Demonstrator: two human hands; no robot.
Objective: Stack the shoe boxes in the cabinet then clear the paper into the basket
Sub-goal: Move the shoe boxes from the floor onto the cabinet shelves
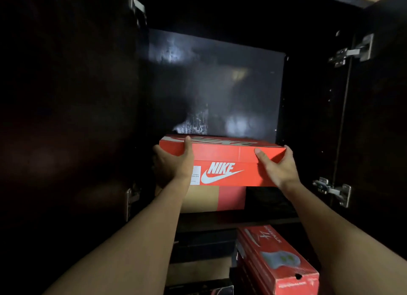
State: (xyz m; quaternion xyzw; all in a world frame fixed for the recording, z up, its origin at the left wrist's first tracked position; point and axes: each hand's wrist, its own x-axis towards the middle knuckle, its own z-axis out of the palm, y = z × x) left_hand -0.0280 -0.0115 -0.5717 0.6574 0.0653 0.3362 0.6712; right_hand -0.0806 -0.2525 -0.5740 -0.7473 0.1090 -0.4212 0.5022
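The left hand (174,162) and right hand (278,165) grip opposite ends of the orange box (220,154), holding it between them over a lower box (204,199).

Three shoe boxes (orange Nike box (220,162), tan-and-red box (211,199) beneath, red box (277,259) at five o'clock); two hands (174,162) (277,164); four cabinet hinges (350,50) (332,190) (132,197) (137,5).

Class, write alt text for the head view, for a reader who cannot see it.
The left hand and right hand grip an orange Nike box by its ends in a dark open cabinet, over a tan-and-red box. A red box lies below, lower right.
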